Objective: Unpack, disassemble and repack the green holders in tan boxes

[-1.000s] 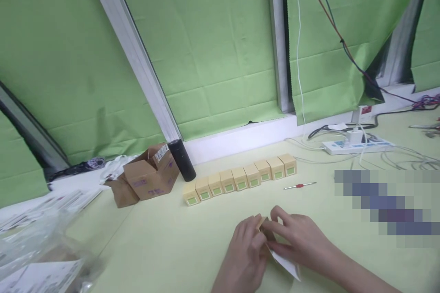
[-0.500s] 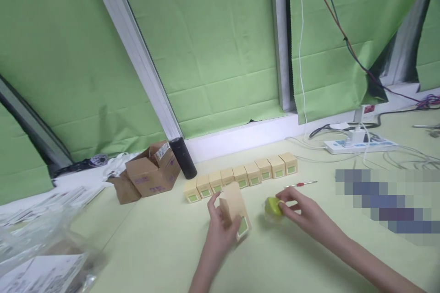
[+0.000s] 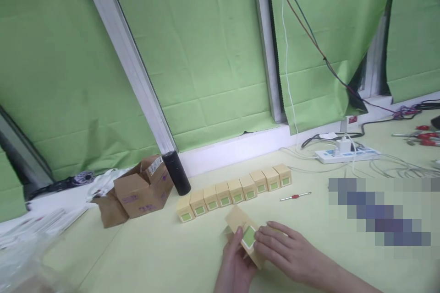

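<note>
A tan carton (image 3: 249, 236) with a green label is tilted over the table, its upper flap raised. My left hand (image 3: 237, 263) holds it from below and the left, thumb on its front face. My right hand (image 3: 287, 249) lies against the carton's right side, fingers together at the label's edge. Whether the right fingers grip the carton or only press on it is unclear. The green item is not visible. Behind my hands, several small tan boxes (image 3: 235, 191) with green labels stand in a slanting row.
A red-handled screwdriver (image 3: 295, 197) lies right of the row. A black cylinder (image 3: 176, 172) and an open brown cardboard box (image 3: 142, 192) stand at the left. A white power strip (image 3: 330, 155) with cables sits at the back right; clear plastic (image 3: 25, 256) lies at the lower left.
The carton and my left hand have moved lower and rightward. My right hand has come over to the carton, and the green item it held has gone out of sight. The camera view has shifted.
</note>
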Available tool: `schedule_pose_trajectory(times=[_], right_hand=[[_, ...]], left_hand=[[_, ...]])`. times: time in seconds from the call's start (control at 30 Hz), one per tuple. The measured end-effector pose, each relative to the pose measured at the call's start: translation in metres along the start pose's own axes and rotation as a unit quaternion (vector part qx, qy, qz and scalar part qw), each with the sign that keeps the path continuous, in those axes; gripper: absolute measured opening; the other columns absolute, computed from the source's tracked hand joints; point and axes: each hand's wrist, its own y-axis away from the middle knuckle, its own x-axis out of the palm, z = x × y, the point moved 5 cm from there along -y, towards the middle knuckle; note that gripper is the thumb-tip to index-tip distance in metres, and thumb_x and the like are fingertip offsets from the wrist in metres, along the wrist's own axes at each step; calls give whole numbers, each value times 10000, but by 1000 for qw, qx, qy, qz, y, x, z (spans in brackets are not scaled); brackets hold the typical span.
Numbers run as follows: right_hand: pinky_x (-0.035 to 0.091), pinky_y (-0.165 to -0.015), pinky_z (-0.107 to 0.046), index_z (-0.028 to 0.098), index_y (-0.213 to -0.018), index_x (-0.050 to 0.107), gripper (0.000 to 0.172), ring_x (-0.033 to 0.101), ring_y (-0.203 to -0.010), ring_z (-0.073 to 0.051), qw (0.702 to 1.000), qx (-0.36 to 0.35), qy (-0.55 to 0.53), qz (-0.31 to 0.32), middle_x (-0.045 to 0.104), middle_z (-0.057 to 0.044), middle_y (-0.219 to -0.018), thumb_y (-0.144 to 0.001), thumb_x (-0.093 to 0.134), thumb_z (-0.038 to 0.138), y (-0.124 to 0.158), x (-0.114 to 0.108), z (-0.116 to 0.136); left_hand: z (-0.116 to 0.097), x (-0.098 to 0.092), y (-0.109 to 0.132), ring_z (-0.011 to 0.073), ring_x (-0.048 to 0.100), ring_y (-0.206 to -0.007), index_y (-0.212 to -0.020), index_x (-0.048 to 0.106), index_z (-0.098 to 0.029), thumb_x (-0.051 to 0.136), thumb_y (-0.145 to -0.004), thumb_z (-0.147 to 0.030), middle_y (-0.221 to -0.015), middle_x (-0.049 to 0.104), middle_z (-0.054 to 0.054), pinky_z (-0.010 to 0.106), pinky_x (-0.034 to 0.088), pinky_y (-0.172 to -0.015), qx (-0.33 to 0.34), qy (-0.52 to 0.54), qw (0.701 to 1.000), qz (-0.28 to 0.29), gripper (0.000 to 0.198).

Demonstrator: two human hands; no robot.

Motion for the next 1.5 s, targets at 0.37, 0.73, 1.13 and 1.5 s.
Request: schedule_pose_trajectory(times=[0.37, 0.73, 1.13, 1.5], right_hand=[[525, -803, -300, 165, -909, 623, 237, 646, -786, -155, 996, -65, 25, -59, 713, -29, -752, -869, 400, 95, -7, 1, 3], [350, -952, -538, 146, -1237, 466, 427, 434, -1188, -315, 920, 327, -11, 215, 457, -164, -1300, -836, 584, 231, 25, 55, -190], [488, -797, -321, 211, -1073, 508, 393, 577, -948, -210, 892, 334, -176, 247, 570, -51, -1067, -706, 649, 231, 35, -12, -158], [521, -719, -337, 229, -1084, 457, 479, 597, -923, -224, 947, 244, -197, 65, 608, -61, -996, -664, 514, 7, 3, -3, -35]], left_hand=[[-27, 1, 8, 208, 631, -847, -1011, 569, -122, 576, -795, -299, -911, 655, 100, 301, 481, -768, 83, 21, 996, -11, 280], [-143, -95, 43, 274, 641, -711, -1174, 299, -171, 705, -589, -320, -760, 642, 49, 422, 462, -754, 296, -459, 789, -282, 727], [-98, 5, 48, 271, 271, -1316, -1304, 351, -211, 492, -801, -402, -1405, 346, 128, 490, 198, -1070, 370, -645, 665, -71, 557], [-34, 48, 42, 264, 522, -1004, -1354, 260, -262, 614, -724, -199, -1107, 550, 94, 423, 456, -829, 432, -694, 569, 91, 725]])
